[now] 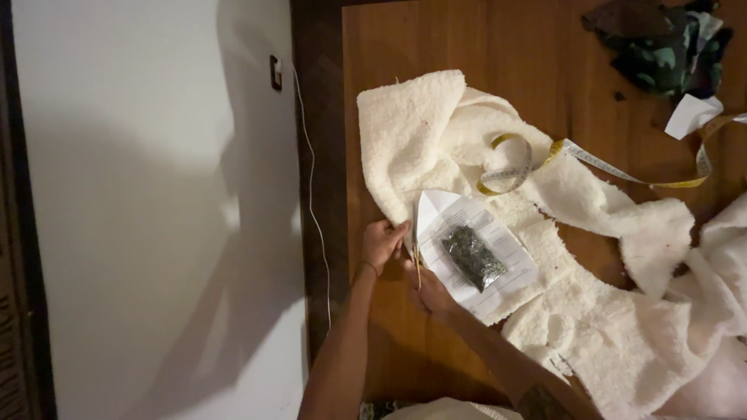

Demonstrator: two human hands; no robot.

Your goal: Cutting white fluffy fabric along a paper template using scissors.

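A cream fleece fabric (412,132) lies spread over a wooden table (529,47). On it rests a white lined paper pattern (498,241) with a small clear bag of dark green bits (473,257) on top. My left hand (383,243) pinches the fleece edge at the paper's left side. My right hand (433,292) sits just below it and holds a thin yellowish stick, maybe a pencil or scissors blade (418,266), against the paper edge. What the tool is cannot be made out.
A yellow and white measuring tape (513,173) curls across the fleece toward the right. Dark green patterned cloth (661,47) and a white paper scrap (691,114) lie at the table's far right. A white wall with a thin cord (311,194) is left of the table.
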